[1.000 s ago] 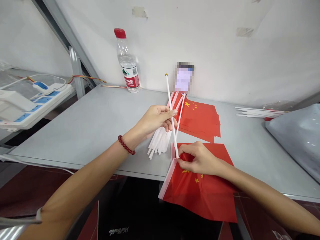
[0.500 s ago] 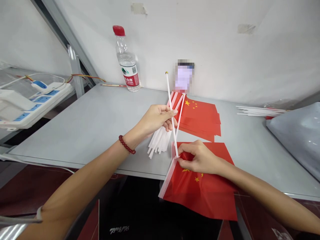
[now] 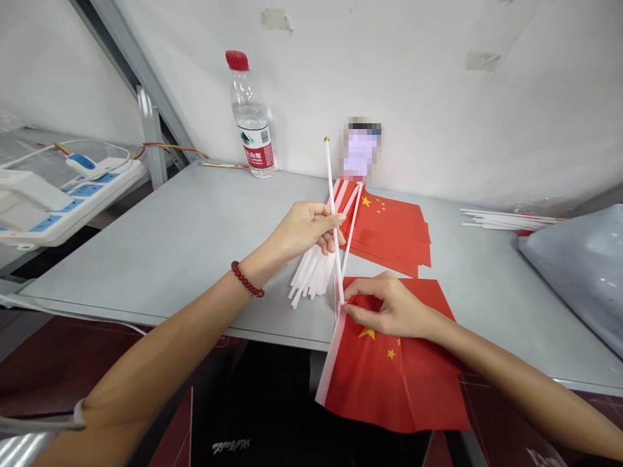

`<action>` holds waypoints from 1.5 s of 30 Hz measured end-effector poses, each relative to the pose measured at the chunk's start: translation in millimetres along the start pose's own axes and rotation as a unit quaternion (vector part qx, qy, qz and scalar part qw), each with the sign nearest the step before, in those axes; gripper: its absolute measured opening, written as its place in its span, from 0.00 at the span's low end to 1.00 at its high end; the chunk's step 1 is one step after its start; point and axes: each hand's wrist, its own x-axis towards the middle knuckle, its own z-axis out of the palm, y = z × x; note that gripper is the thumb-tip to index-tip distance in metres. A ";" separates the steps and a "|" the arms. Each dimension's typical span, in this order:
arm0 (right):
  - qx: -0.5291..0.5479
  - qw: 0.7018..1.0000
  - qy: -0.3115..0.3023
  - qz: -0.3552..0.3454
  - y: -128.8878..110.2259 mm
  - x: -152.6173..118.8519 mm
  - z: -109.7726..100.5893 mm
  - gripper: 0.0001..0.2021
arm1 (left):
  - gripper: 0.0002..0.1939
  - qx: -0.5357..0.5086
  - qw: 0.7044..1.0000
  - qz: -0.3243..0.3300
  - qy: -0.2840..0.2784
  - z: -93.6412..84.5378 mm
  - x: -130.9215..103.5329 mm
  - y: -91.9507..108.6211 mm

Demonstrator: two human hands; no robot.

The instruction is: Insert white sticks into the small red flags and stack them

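We are counting two hands: one left hand [image 3: 318, 227] and one right hand [image 3: 392, 305]. We are tallying one held pole [image 3: 329, 172], one held flag [image 3: 394, 383], one bottle [image 3: 255, 133], one bracelet [image 3: 246, 279], one power strip [image 3: 97, 191] and one surface [image 3: 195, 246]. We are listing stacked flags [image 3: 389, 237] and white sticks [image 3: 506, 222] as several each; overlap is preventing exact totals.

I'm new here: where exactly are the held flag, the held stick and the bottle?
Held flag [image 3: 389, 383]: head view, red cloth below its stars.
Held stick [image 3: 330, 180]: head view, white upper shaft.
Bottle [image 3: 250, 115]: head view, clear side above its label.
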 end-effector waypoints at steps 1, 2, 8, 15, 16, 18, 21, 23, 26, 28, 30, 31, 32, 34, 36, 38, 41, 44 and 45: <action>0.008 1.000 0.000 0.002 -0.3 -0.1 -0.5 0.06 | 0.11 0.000 1.000 0.000 -0.001 -0.2 -0.1 0.0; 0.015 1.000 0.000 0.004 -0.3 -0.3 -1.0 0.06 | 0.12 -0.001 1.000 0.000 -0.002 -0.4 -0.2 0.1; 0.019 0.999 -0.017 0.020 2.9 -1.6 -2.2 0.08 | 0.12 -0.012 1.000 0.002 0.008 -0.6 -1.3 2.5; 0.011 1.000 -0.004 -0.003 3.5 1.7 -4.0 0.08 | 0.12 -0.005 1.000 0.001 0.023 -2.6 1.2 1.1; 0.013 1.000 -0.001 -0.010 3.1 2.1 -4.3 0.08 | 0.11 -0.008 1.000 -0.002 0.023 -3.2 1.6 0.2; 0.018 1.000 0.000 -0.021 2.8 2.6 -4.9 0.09 | 0.11 -0.015 1.000 -0.004 0.023 -4.2 2.4 -1.5; 0.025 0.999 -0.002 -0.027 3.2 2.0 -4.9 0.09 | 0.12 -0.025 0.999 -0.006 0.024 -4.5 2.8 -3.1; 0.024 0.999 -0.001 -0.023 3.7 0.9 -4.3 0.09 | 0.12 -0.029 0.999 -0.007 0.028 -3.7 2.6 -3.2; 0.019 1.000 0.009 -0.013 3.9 -0.8 -3.1 0.09 | 0.12 -0.027 0.999 -0.010 0.038 -2.3 2.2 -3.2; 0.018 1.000 0.016 -0.011 3.6 -1.2 -2.5 0.10 | 0.12 -0.025 0.999 -0.014 0.045 -1.8 2.2 -3.8; 0.022 1.000 0.020 -0.009 3.2 -1.0 -2.5 0.10 | 0.12 -0.026 0.998 -0.017 0.049 -2.0 2.3 -4.7; 0.026 0.999 0.020 -0.007 3.0 -0.8 -2.7 0.10 | 0.12 -0.028 0.998 -0.017 0.049 -2.3 2.4 -5.2; 0.031 0.999 0.019 -0.003 2.8 -0.4 -3.1 0.10 | 0.12 -0.031 0.998 -0.017 0.048 -2.8 2.6 -5.7; 0.043 0.999 0.016 0.008 2.4 0.3 -4.1 0.10 | 0.11 -0.038 0.998 -0.015 0.041 -3.7 2.9 -6.3; 0.056 0.998 0.012 0.017 1.9 0.7 -5.2 0.10 | 0.10 -0.047 0.998 -0.013 0.026 -4.7 3.3 -6.6; 0.066 0.998 0.009 0.022 1.6 0.7 -5.8 0.09 | 0.10 -0.053 0.998 -0.012 0.012 -5.4 3.8 -6.3; 0.075 0.997 0.010 0.025 1.4 0.4 -5.7 0.09 | 0.10 -0.050 0.999 -0.012 0.007 -5.9 4.0 -4.7; 0.089 0.995 0.015 0.032 1.7 -0.1 -5.7 0.10 | 0.10 -0.039 0.999 -0.009 0.010 -6.1 3.4 -2.6; 0.096 0.995 0.015 0.037 1.9 -0.3 -5.9 0.10 | 0.10 -0.035 0.999 -0.007 0.012 -6.2 3.2 -2.2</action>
